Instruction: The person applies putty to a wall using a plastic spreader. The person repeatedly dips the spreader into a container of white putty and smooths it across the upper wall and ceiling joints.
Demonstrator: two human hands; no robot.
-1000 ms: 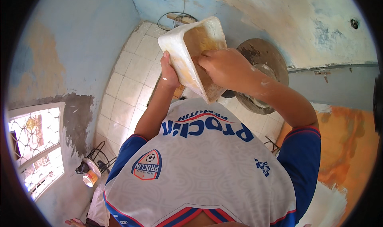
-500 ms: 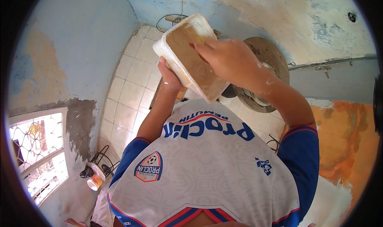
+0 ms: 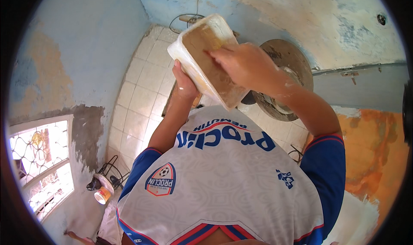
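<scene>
"White tub [image 3: 177, 51]: where is it, and who has it?"

"Just off the middle of the view, at 12 o'clock, held up slantwise before the shirt [image 3: 241, 172] with the tiled floor [image 3: 137, 81] beyond. The left hand [image 3: 186, 82] grasps it from the tub's 8 o'clock side, thumb along the outer wall; the other fingers are hidden."

"And the right hand [image 3: 247, 65]?"

"It comes in from the tub's 3 o'clock side, fingers bent over the open mouth and reaching toward the middle. It is a little blurred, so I can't tell whether it pinches something or is bare against the inside."

"Which step would you call this?"

"My reading is hand-working the inside: scraping, stirring or rubbing at the tan residue [image 3: 200, 43] there. I couldn't say which of those."

"What does the next move call for?"

"A firm left-hand hold, I'd judge, since the right hand would be pressing against a tilted tub. The right fingers need to get at the yellowish patch near the 1 o'clock edge without knocking the rim."

"Anything close by?"

"A broad round disc [image 3: 303, 66], brown-grey, at 4 o'clock from the tub, partly behind the right forearm."
</scene>
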